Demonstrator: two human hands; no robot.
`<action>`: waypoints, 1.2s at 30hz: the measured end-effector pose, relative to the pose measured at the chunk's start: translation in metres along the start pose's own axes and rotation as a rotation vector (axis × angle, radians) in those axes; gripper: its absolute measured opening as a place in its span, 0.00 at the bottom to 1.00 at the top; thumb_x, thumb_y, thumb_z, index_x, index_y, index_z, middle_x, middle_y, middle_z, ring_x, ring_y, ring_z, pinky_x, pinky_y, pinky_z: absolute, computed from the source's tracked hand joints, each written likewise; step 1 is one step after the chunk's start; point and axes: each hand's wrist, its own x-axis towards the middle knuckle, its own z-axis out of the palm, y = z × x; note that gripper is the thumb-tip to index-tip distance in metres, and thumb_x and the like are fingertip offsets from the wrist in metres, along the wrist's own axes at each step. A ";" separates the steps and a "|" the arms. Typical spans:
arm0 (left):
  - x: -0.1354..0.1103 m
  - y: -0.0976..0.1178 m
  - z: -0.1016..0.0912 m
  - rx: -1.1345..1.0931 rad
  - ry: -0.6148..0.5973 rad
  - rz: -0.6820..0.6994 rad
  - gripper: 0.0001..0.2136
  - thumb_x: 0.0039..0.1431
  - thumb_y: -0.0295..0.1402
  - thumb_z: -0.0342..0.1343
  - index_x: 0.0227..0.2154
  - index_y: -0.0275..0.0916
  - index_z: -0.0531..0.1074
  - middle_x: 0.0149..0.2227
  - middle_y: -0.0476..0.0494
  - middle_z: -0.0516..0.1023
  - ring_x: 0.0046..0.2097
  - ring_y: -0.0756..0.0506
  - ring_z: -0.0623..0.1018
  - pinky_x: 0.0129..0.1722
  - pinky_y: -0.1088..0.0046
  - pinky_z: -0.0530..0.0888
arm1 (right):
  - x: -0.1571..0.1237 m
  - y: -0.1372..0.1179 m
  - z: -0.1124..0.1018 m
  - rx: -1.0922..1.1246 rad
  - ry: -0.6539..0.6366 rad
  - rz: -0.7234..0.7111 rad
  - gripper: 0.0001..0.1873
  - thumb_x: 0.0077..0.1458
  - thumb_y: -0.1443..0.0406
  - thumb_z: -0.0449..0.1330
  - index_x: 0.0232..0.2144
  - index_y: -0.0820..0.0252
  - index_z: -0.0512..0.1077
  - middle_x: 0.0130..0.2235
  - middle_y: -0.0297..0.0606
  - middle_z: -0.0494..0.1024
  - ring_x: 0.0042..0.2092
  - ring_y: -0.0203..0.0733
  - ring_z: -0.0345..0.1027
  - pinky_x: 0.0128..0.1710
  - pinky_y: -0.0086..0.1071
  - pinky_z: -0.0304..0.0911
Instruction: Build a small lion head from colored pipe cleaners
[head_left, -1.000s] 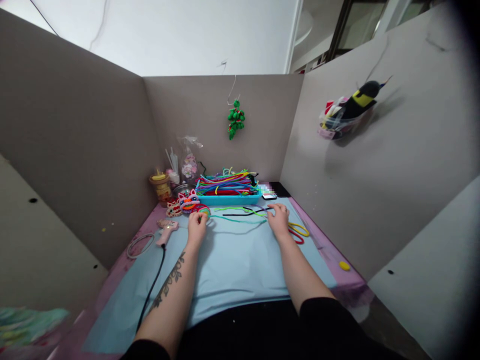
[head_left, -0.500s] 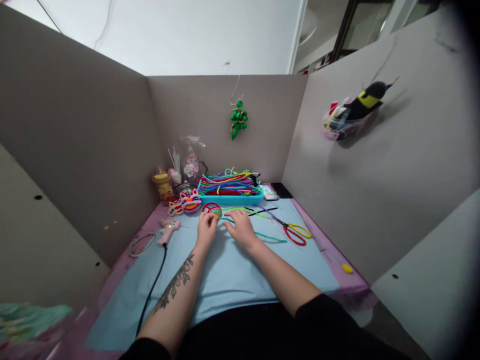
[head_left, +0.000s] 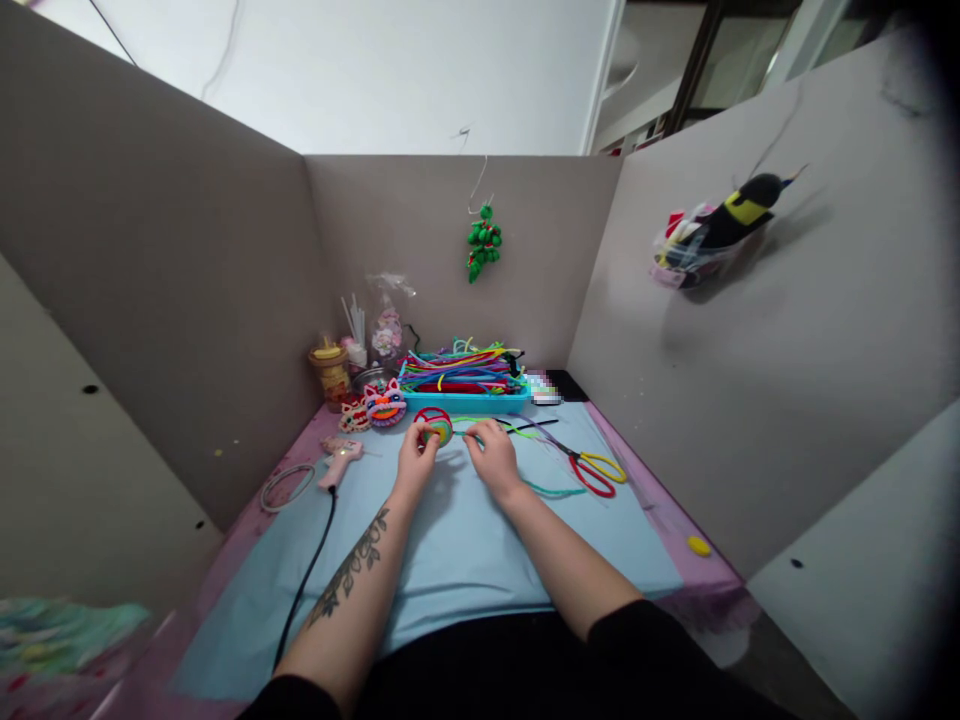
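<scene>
A light blue sheet (head_left: 480,560) is covering most of a table, and a pink cloth (head_left: 244,530) is peeking out around it. Grey walls (head_left: 390,210) are standing on three sides. A green bumpy thing (head_left: 484,245) is hanging on the back one. A blue tray (head_left: 465,404) is sitting at the back, full of colourful fuzzy sticks (head_left: 465,372). Two little animal faces (head_left: 385,405) are resting left of it, and a pink glue gun (head_left: 343,462) is lying nearer. Scissors (head_left: 592,473) with one red and one yellow handle are lying on the right.

The round piece (head_left: 442,431) is sitting in the left hand (head_left: 418,455), just in front of the tray. It is showing green and yellow rings, with red loops on its far side. A teal strip (head_left: 555,491) is running from it to the right hand (head_left: 493,455), and its loose end is bending over the sheet. The left fingers are pinching the round piece. The right fingers are closing together on the strip.

A second ago the right hand was reaching far over by the scissors; now it is working close beside the left one, and the scissors are showing more.
</scene>
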 end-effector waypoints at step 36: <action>0.000 -0.001 -0.003 -0.135 -0.083 -0.108 0.17 0.50 0.31 0.56 0.43 0.41 0.60 0.45 0.39 0.70 0.45 0.44 0.74 0.37 0.68 0.71 | -0.013 0.009 -0.007 0.123 0.030 -0.133 0.07 0.52 0.65 0.56 0.27 0.55 0.74 0.35 0.40 0.76 0.40 0.43 0.68 0.44 0.40 0.64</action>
